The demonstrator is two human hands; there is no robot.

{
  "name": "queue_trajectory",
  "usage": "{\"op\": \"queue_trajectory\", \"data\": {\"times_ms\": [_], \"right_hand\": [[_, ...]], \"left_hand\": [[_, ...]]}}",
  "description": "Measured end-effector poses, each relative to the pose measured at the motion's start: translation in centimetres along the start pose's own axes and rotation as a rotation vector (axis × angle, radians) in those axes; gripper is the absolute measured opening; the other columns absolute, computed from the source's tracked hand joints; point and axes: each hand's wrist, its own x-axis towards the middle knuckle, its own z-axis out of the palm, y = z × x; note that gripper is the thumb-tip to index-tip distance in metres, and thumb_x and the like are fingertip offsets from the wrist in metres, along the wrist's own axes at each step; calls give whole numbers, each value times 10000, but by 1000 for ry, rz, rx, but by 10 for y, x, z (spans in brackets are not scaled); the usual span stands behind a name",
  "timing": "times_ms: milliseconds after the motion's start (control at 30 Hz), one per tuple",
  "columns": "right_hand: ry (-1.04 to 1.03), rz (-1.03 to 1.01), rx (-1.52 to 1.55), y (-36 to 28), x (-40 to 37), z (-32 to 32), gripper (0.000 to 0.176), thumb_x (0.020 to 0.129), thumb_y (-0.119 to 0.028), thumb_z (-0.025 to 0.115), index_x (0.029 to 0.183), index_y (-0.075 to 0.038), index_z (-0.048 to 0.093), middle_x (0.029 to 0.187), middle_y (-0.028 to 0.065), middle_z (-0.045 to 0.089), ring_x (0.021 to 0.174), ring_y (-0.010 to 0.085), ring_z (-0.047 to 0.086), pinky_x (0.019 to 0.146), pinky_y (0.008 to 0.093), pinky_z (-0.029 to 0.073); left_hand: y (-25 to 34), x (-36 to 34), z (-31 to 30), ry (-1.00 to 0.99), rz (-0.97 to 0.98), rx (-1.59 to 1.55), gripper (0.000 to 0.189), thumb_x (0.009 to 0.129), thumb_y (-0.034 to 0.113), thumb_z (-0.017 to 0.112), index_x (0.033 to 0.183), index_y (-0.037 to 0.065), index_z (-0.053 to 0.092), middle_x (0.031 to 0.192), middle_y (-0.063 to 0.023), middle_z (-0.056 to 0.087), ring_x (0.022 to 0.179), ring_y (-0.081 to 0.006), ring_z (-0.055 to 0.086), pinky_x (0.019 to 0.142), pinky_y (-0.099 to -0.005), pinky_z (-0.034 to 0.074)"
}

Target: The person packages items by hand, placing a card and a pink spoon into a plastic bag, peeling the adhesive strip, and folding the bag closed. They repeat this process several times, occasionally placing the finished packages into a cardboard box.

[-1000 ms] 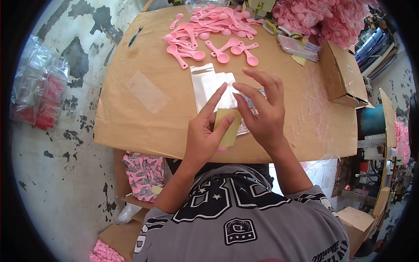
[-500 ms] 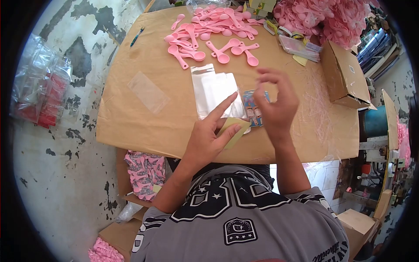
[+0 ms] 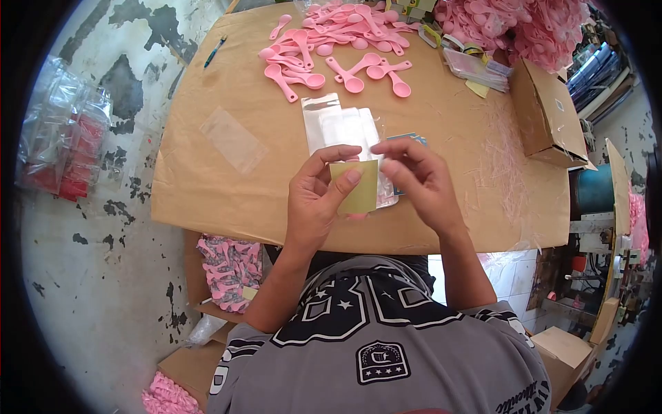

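My left hand [image 3: 312,200] pinches a yellowish-green card [image 3: 360,190] between thumb and fingers, held above the table's near side. Bits of pink peek out at the card's upper and lower edges; what lies behind it is hidden. My right hand [image 3: 431,183] hovers just right of the card, thumb and forefinger apart, with nothing visible in it. Beneath and beyond both hands lies a pile of clear plastic bags [image 3: 331,124]. Blue printed cards [image 3: 412,136] are partly covered by my right hand.
Pink measuring spoons [image 3: 345,31] are heaped at the table's far side. A clear bag [image 3: 234,140] lies left, near a pen [image 3: 215,52]. At the right stand a cardboard box [image 3: 545,117] and tape rolls [image 3: 474,50]. Plastic shreds [image 3: 507,165] litter the right side.
My left hand has turned the card flatter toward me and raised its fingers behind it. The right hand has come down and left, close to the card's right edge.
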Motion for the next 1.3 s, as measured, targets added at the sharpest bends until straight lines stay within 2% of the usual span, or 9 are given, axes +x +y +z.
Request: {"op": "queue_trajectory", "data": {"times_ms": [133, 333, 633, 833, 1033, 1133, 1167, 1233, 1300], "right_hand": [[-35, 14, 81, 12, 5, 9, 183, 1005, -135, 731, 1124, 4, 736, 963, -6, 716, 837, 34, 619, 726, 206, 471], [-1, 1, 94, 4, 7, 14, 156, 1019, -111, 711, 1118, 9, 730, 953, -4, 712, 866, 46, 633, 765, 221, 495], [-89, 21, 252, 8, 6, 2, 137, 1022, -19, 609, 1064, -7, 739, 926, -19, 679, 764, 25, 572, 686, 193, 435], [-160, 18, 308, 4, 8, -10, 98, 1005, -72, 673, 1062, -15, 730, 899, -28, 647, 701, 13, 513, 633, 190, 403], [-11, -36, 227, 0, 5, 8, 230, 943, -27, 764, 1163, -17, 698, 953, -7, 666, 735, 14, 533, 655, 185, 410], [-50, -38, 199, -5, 3, 8, 215, 939, -18, 767, 1146, -19, 711, 938, -20, 673, 717, 9, 525, 634, 185, 395], [-72, -49, 124, -5, 3, 5, 199, 943, -19, 763, 1137, -21, 717, 922, -28, 670, 708, 6, 516, 628, 186, 390], [-109, -73, -35, -5, 4, -5, 169, 951, -19, 754, 1118, -26, 729, 890, -45, 663, 690, 2, 500, 618, 187, 380], [68, -201, -208, -5, 10, -17, 136, 959, -20, 743, 1094, -32, 738, 869, -53, 661, 686, 0, 494, 616, 189, 375]], "left_hand": [[2, -2, -6, -8, 7, 6, 325, 1021, 70, 697, 1320, -44, 640, 1267, -135, 688, 1151, -148, 645, 985, -301, 540], [12, -5, -15, 62, -42, 88, 293, 1025, 42, 681, 1303, -46, 657, 1112, -122, 764, 973, -160, 733, 884, -308, 614], [16, -11, -21, -27, 158, 234, 64, 1009, -30, 647, 1063, -33, 680, 1022, -97, 767, 899, -96, 703, 807, -209, 518], [20, -7, -17, -107, 231, 246, 72, 984, -47, 659, 1054, -32, 666, 1036, -119, 771, 936, -110, 715, 833, -239, 554], [19, -8, -11, 22, 19, 85, 284, 934, -51, 749, 1206, -41, 669, 1120, -157, 772, 1026, -170, 748, 874, -249, 598], [16, -13, -9, 22, 37, 167, 369, 936, -48, 746, 1295, -23, 663, 1154, -111, 781, 1049, -188, 755, 871, -269, 601], [19, -13, -14, -49, 48, 342, 418, 919, -69, 741, 1325, 13, 683, 1151, -73, 792, 1076, -197, 759, 882, -296, 601], [23, -13, -22, -113, 220, 591, 375, 928, -60, 743, 1295, -7, 692, 1158, -124, 787, 1092, -181, 739, 935, -304, 581], [31, -8, -30, -61, 388, 776, 333, 922, -59, 733, 1249, 4, 716, 1151, -134, 787, 1084, -196, 744, 936, -318, 580]]}}
